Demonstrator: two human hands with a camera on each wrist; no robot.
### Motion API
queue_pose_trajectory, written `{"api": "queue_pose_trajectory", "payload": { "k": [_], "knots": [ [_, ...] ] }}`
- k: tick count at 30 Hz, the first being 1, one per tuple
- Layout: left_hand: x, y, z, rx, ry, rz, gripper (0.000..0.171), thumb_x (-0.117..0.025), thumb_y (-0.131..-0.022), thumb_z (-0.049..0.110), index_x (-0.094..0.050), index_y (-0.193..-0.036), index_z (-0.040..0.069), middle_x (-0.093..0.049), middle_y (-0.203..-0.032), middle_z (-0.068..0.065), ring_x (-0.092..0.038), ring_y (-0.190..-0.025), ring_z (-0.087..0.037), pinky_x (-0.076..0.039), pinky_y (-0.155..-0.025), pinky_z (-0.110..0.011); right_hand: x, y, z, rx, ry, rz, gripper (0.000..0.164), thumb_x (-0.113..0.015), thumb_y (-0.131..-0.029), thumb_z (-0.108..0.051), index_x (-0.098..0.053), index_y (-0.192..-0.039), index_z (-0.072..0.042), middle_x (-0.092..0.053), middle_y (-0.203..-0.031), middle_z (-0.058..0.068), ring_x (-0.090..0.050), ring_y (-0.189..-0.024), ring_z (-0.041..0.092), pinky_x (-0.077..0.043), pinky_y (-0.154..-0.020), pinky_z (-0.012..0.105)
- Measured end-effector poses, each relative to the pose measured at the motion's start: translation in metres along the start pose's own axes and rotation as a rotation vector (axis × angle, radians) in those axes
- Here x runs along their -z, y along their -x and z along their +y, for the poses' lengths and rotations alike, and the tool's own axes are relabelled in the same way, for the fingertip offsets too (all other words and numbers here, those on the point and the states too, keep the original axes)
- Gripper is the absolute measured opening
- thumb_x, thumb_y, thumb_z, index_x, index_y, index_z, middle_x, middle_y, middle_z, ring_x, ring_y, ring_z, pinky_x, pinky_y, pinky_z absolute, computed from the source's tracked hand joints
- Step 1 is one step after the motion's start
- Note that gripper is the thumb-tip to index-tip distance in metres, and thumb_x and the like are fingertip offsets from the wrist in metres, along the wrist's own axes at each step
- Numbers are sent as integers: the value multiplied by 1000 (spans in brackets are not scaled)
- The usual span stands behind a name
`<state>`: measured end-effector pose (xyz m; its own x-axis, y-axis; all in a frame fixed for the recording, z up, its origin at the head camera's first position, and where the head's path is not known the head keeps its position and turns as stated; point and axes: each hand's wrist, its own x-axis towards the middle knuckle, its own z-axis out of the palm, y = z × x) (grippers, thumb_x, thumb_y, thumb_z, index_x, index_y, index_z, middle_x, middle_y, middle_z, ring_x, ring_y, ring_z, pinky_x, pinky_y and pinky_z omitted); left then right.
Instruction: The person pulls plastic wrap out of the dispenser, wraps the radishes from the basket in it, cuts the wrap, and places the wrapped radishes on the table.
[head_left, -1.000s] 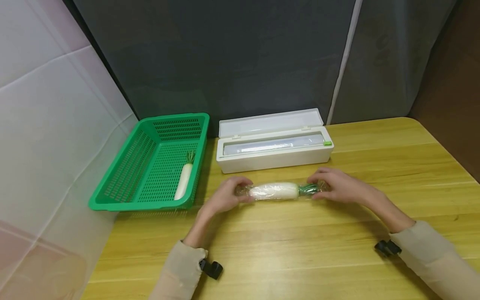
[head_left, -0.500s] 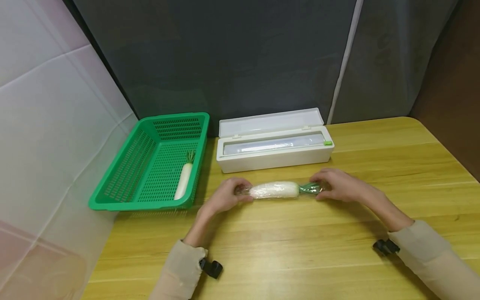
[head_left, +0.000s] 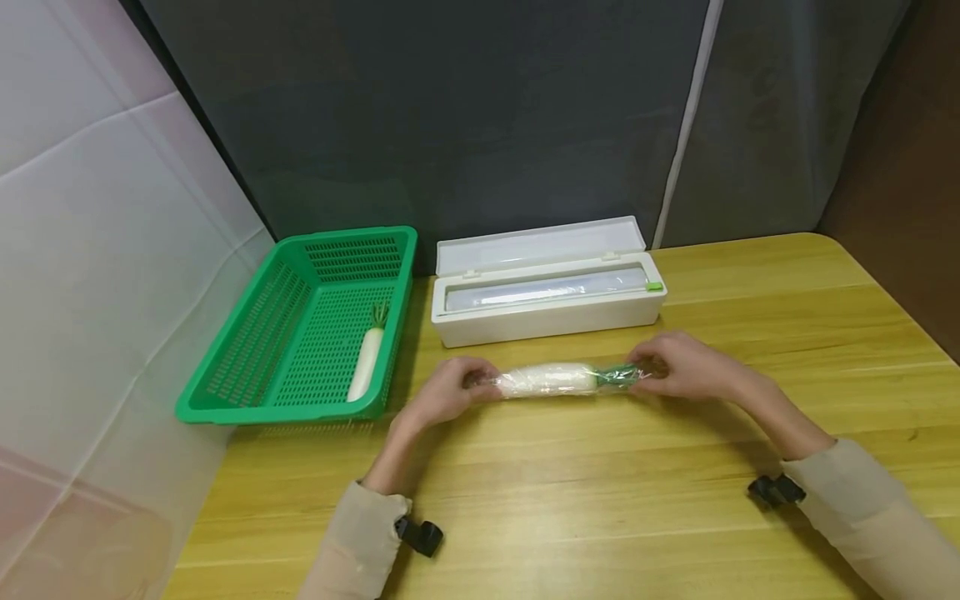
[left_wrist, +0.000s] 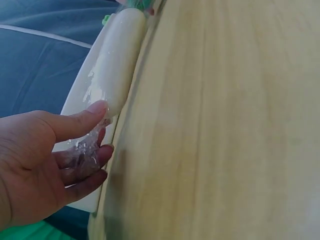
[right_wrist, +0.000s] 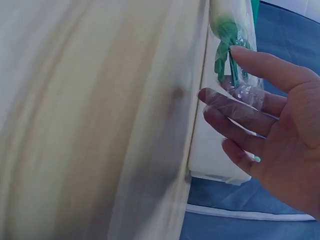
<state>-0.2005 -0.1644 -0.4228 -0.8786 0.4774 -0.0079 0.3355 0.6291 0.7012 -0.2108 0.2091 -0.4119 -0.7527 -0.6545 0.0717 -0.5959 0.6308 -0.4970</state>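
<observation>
A white radish (head_left: 551, 379) wrapped in cling film lies crosswise in front of the white box, root end left, green leaves (head_left: 617, 376) right. My left hand (head_left: 450, 390) pinches the film-covered root end between thumb and fingers; in the left wrist view, bunched clear film (left_wrist: 87, 156) gathers among the fingers. At the leaf end my right hand (head_left: 686, 367) holds the wrap; the right wrist view has the thumb against the leaves and loose film (right_wrist: 245, 97) over the fingers. The box (head_left: 551, 323) stands with its lid up, a roll of film (head_left: 547, 289) inside.
A green plastic basket (head_left: 281, 412) stands at the left on the wooden table (head_left: 570, 517), holding an unwrapped white radish (head_left: 366, 364). A dark curtain (head_left: 465, 117) hangs behind the box. A pale wall (head_left: 97, 275) rises at the left.
My right hand has slid a little to the right along the leaf end, and my left hand a touch to the left. The radish stays in nearly the same place; box and basket are unmoved.
</observation>
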Motion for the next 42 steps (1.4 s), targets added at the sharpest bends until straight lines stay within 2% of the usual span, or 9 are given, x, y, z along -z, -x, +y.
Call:
{"api": "queue_pose_trajectory", "payload": {
  "k": [5, 8, 12, 16, 20, 24, 29, 35, 42],
  "knots": [
    [6, 2, 5, -17, 66, 20, 21, -73, -93, 12, -72, -112, 1, -72, -98, -5, -65, -89, -16, -55, -82, -33, 8, 2, 0, 12, -56, 38, 23, -79, -89, -21, -74, -105, -4, -73, -96, -4, -65, -87, 12, -53, -81, 39],
    [9, 2, 8, -32, 72, 36, 20, -71, -95, 12, -72, -111, 1, -71, -96, -4, -64, -88, -16, -55, -82, -34, 14, 4, -2, -4, -75, 61, 25, -78, -90, -21, -74, -108, -3, -73, -96, -6, -63, -87, 11, -51, -82, 39],
    [12, 2, 12, -48, 58, 61, 19, -71, -96, 15, -73, -110, 3, -71, -95, -3, -64, -88, -17, -55, -80, -33, 21, 6, -4, -40, -119, 79, 26, -77, -91, -20, -74, -111, -2, -71, -94, -5, -59, -83, 13, -50, -73, 33],
    [17, 3, 19, -57, 78, 75, 21, -69, -97, 18, -72, -111, 3, -72, -95, -6, -66, -86, -26, -54, -73, -32, 28, 9, -7, -56, -160, 120, 22, -75, -93, -17, -74, -111, -5, -70, -92, -5, -60, -84, 15, -48, -70, 30],
    [24, 5, 26, -68, 124, 91, 21, -68, -98, 17, -72, -111, 2, -72, -95, -13, -65, -78, -33, -54, -65, -34, 35, 12, -11, -46, -186, 177, 21, -73, -94, -13, -73, -114, -5, -70, -92, -4, -63, -82, 11, -52, -70, 30],
    [30, 6, 33, -100, 133, 142, 21, -69, -97, 16, -72, -112, 3, -73, -98, -10, -63, -68, -25, -56, -63, -40, 42, 14, -15, -16, -242, 241, 28, -72, -93, -6, -71, -121, -2, -68, -82, -4, -61, -69, 11, -51, -60, 27],
    [35, 7, 36, -149, 149, 212, 18, -68, -97, 14, -76, -111, 6, -72, -97, -4, -57, -63, -19, -52, -59, -33, 48, 17, -18, 16, -239, 344, 35, -74, -89, -3, -72, -124, -6, -57, -72, -4, -50, -60, 13, -39, -49, 26],
    [42, 8, 42, -212, 175, 289, 17, -65, -99, 7, -78, -107, 3, -67, -89, -11, -56, -66, -25, -43, -55, -28, 58, 20, -22, 23, -257, 460, 26, -72, -90, 1, -75, -116, -1, -55, -77, 1, -46, -64, 13, -37, -50, 26],
    [48, 8, 53, -250, 265, 359, 18, -64, -98, 3, -77, -110, 0, -71, -100, -10, -61, -71, -21, -46, -58, -28, 63, 24, -27, 18, -357, 555, 31, -64, -97, 3, -70, -126, -3, -51, -76, 4, -47, -70, 16, -40, -59, 24]
  ]
}}
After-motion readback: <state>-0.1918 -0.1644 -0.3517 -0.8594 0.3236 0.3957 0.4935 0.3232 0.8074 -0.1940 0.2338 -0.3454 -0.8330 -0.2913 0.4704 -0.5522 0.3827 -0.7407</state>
